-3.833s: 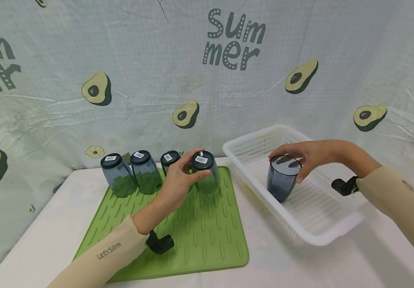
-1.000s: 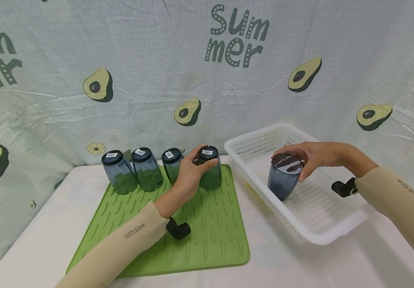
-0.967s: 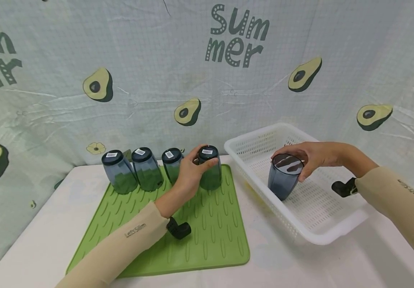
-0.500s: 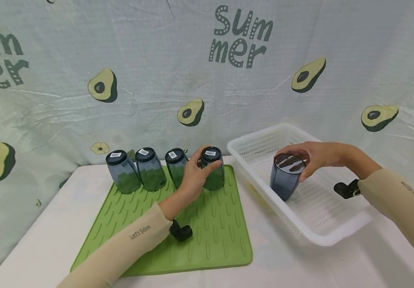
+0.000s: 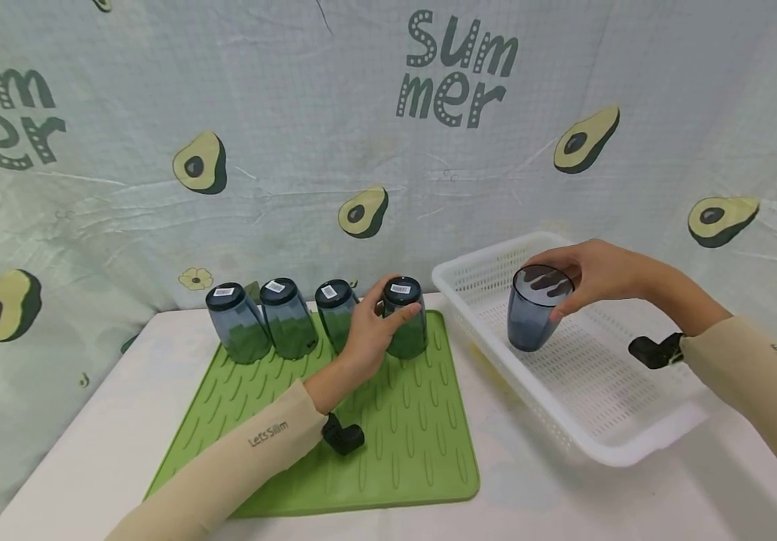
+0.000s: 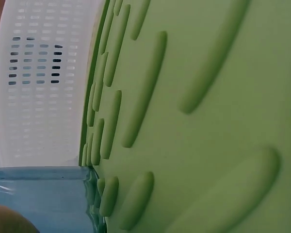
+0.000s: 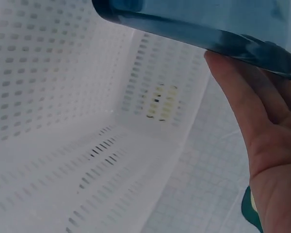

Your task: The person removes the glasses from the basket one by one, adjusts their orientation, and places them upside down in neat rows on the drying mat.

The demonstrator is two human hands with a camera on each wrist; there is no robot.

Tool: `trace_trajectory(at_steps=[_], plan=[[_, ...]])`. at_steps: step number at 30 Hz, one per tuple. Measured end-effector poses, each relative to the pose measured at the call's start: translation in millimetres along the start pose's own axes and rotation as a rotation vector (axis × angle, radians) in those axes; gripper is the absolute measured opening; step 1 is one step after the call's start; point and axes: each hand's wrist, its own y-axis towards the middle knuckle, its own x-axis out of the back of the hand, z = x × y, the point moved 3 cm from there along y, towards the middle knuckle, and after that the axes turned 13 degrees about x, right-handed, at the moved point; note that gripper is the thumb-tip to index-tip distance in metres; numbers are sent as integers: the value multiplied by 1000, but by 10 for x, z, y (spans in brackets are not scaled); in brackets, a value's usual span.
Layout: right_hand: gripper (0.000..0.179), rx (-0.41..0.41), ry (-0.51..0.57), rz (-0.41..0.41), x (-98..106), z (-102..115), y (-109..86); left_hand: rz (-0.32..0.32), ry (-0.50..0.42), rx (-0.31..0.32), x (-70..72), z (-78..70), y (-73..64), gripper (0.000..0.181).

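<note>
On the green ridged mat [image 5: 415, 436], a blue-tinted drinking glass [image 5: 410, 327] stands upside down, label upward. My left hand [image 5: 370, 330] grips it, thumb on the near side; the far fingers are mostly hidden. Part of that glass [image 6: 43, 194] shows low in the left wrist view. My right hand [image 5: 601, 278] holds another blue glass [image 5: 529, 319], mouth up and slightly tilted, above the floor of the white basket [image 5: 591, 449]. In the right wrist view, fingertips of the hand [image 7: 274, 141] meet the side of this glass [image 7: 208, 22].
Three more upside-down glasses stand in a row at the mat's back: one at far left [image 5: 238, 327], one beside it [image 5: 288, 323], one near my left hand [image 5: 336, 312]. The perforated basket sits right of the mat. A printed cloth [image 5: 294, 135] hangs behind the table.
My right hand has just raised its glass a little from the basket floor. Earlier, my left hand shifted its glass slightly right and back on the mat; it has since stayed there.
</note>
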Motion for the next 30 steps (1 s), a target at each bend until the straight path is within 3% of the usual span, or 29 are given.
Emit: trace_trajectory(at_steps=[4, 13, 30], plan=[[80, -17, -75, -59, 73, 85, -33, 2, -2, 8, -4, 10, 9, 63], [77, -55, -100, -109, 148, 194, -69, 0, 1, 9, 14, 21, 2, 62], [76, -92, -95, -167, 261, 329, -190, 104, 69, 74, 45, -51, 71, 63]])
